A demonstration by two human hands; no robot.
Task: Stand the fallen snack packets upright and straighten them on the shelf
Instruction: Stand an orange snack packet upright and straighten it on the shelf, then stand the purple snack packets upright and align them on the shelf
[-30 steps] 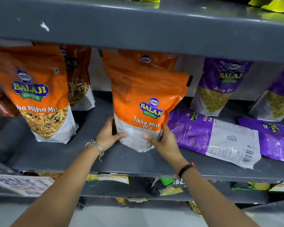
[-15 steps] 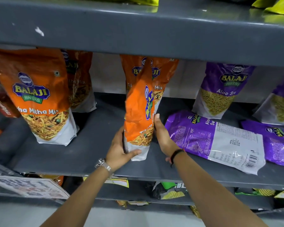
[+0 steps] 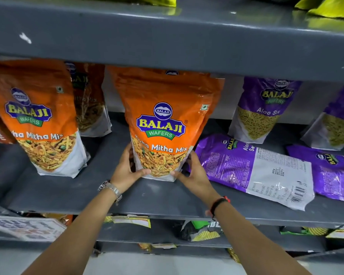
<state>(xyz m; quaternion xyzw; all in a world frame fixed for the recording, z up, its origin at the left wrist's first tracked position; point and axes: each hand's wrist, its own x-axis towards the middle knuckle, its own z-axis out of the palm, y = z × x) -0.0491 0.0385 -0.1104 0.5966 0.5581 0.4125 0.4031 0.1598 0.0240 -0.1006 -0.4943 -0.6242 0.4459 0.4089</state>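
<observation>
An orange Tikha Mitha Mix packet stands upright in the middle of the grey shelf, front label facing me. My left hand grips its lower left corner and my right hand grips its lower right corner. To its right a purple Aloo Sev packet lies flat on the shelf, back side up. A second purple packet lies flat further right, cut off by the frame edge. Another orange packet stands upright at the left.
More orange packets stand behind at the left, and upright purple packets stand at the back right. The upper shelf overhangs the packet tops. Lower shelves hold other snack bags. A printed sign sits at the bottom left.
The orange packet was turned from edge-on to facing front and now stands squarely. Both hands shifted to its bottom corners.
</observation>
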